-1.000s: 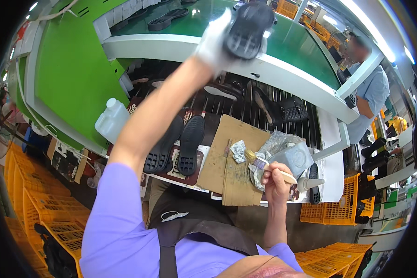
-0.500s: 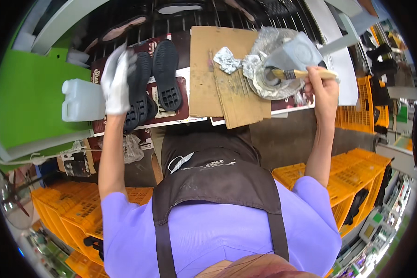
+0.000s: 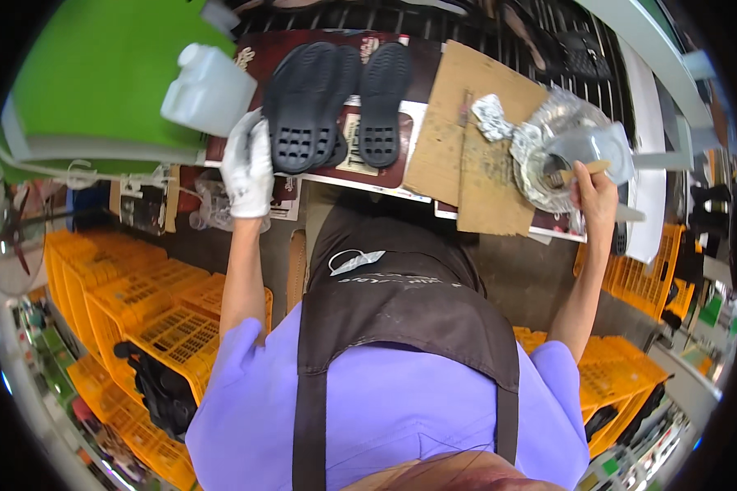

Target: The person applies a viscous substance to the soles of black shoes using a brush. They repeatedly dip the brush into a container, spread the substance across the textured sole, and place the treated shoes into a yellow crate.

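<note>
My left hand point(image 3: 248, 168), in a white glove, is open with its fingers stretched out. It is beside the lower end of several piled black shoe soles point(image 3: 296, 102), below a translucent white jug point(image 3: 210, 92). A separate black shoe sole point(image 3: 383, 106) lies to the right of the pile. With bare fingers, my right hand point(image 3: 594, 192) pinches the wooden handle of a paintbrush point(image 3: 588, 168). The brush's bristle end is in the mouth of a cut translucent plastic container point(image 3: 602, 146), which lies tilted in a crumpled foil-and-plastic-lined bowl point(image 3: 540, 186).
Stained cardboard point(image 3: 499, 184) covers the table between the soles and the bowl, with a crumpled smeared wad point(image 3: 492, 119) on it. A dark rack point(image 3: 467, 20) holding shoe parts runs behind. Orange crates point(image 3: 143, 303) stand on both sides.
The whole view has shifted, with the table now further right. My left hand has moved down along the soles toward their near end. The brush has tipped deeper into the container.
</note>
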A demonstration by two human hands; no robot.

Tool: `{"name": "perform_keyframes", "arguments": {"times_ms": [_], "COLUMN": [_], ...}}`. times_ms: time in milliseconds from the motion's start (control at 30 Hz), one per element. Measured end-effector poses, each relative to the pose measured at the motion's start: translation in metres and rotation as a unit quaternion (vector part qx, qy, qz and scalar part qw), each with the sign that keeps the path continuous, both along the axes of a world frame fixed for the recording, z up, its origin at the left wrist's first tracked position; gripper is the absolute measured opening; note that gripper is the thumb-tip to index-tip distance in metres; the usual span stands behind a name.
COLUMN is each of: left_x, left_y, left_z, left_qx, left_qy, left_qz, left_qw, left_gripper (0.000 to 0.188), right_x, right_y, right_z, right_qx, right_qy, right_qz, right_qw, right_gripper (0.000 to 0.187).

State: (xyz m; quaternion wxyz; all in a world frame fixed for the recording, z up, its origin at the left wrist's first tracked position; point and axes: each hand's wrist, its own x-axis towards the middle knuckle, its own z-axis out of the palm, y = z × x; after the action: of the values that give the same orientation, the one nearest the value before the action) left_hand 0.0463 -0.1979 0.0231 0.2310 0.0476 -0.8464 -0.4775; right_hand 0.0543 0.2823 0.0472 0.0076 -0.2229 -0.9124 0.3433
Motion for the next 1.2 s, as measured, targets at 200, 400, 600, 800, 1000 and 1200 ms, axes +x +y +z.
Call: {"name": "perform_keyframes", "arguments": {"times_ms": [200, 400, 600, 800, 1000, 1200], "left_x": [-0.030, -0.083, -0.104, -0.093, -0.095, -0.084], "left_y": [-0.026, -0.046, -0.075, -0.067, -0.094, -0.085], "left_z": [-0.002, -0.012, -0.061, -0.035, -0.094, -0.094], "left_qx": [-0.208, -0.226, -0.001, 0.091, 0.124, 0.176], "left_qy": [-0.191, -0.428, -0.385, -0.400, -0.338, -0.367], "left_qz": [0.073, -0.154, -0.283, -0.200, -0.177, -0.086], "left_qw": [0.957, 0.861, 0.879, 0.890, 0.916, 0.909], "left_gripper": [0.084, 0.071, 0.052, 0.056, 0.062, 0.081], "right_x": [0.003, -0.005, -0.073, -0.106, -0.080, -0.037], "right_y": [-0.029, -0.171, -0.269, -0.252, -0.271, -0.332], "right_z": [0.013, 0.006, -0.073, -0.125, -0.042, -0.004], "right_qx": [0.261, -0.042, 0.093, -0.176, -0.368, -0.300], "right_qy": [-0.028, 0.049, 0.049, 0.035, 0.152, 0.290], "right_qz": [0.072, 0.287, 0.298, 0.135, 0.177, 0.250], "right_qw": [0.962, 0.956, 0.949, 0.975, 0.900, 0.874], "right_gripper": [0.040, 0.029, 0.060, 0.068, 0.061, 0.057]}}
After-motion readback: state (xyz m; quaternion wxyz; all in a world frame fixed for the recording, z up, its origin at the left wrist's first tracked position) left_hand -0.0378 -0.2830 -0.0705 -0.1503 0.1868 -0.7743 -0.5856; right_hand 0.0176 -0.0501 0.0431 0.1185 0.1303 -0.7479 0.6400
